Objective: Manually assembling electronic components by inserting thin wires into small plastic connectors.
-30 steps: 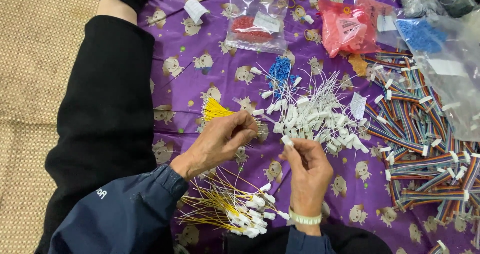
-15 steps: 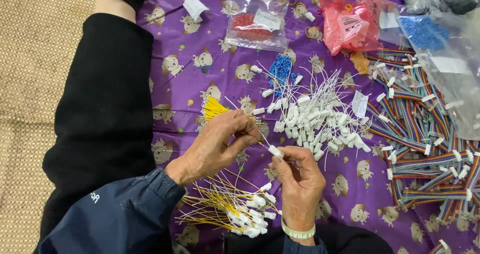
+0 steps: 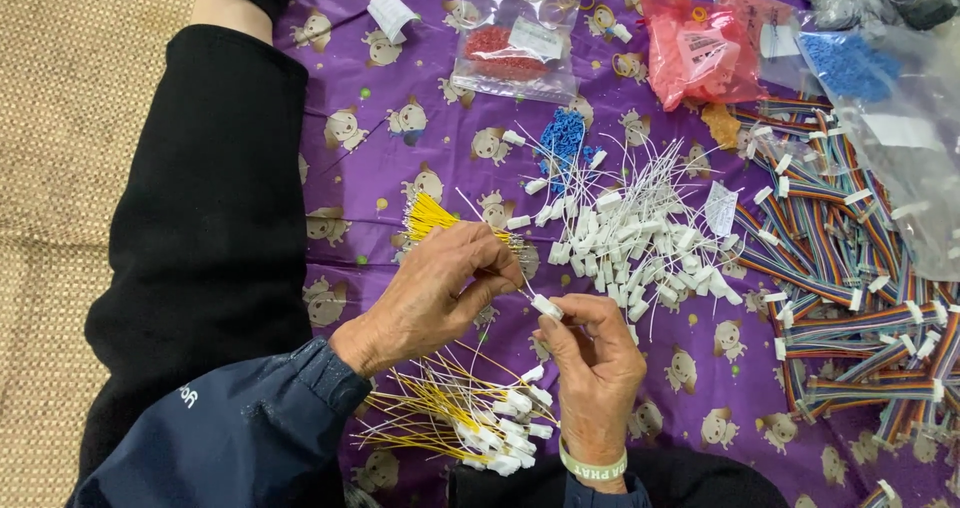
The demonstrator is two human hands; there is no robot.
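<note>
Both hands meet over the purple cloth (image 3: 380, 158). The right hand (image 3: 597, 363) pinches a small white connector (image 3: 547, 307) at its fingertips, and the left hand (image 3: 440, 293) seems closed on a thin yellow wire running to it, though the wire is hard to make out. A fair bundle of finished yellow leads (image 3: 460, 418) lies just below. The heap of white connectors (image 3: 640, 238) beside them looks much bigger, so plenty remains.

Cloth (image 3: 380, 168): purple, printed with cartoon figures. Connector (image 3: 547, 307): white. Wire bundle (image 3: 432, 215): yellow. Connector pile (image 3: 630, 243): white. Ribbon cables (image 3: 850, 298): rainbow-striped. Beads (image 3: 562, 138): blue. Bag (image 3: 695, 53): red. Mat (image 3: 70, 168): tan, woven.
</note>
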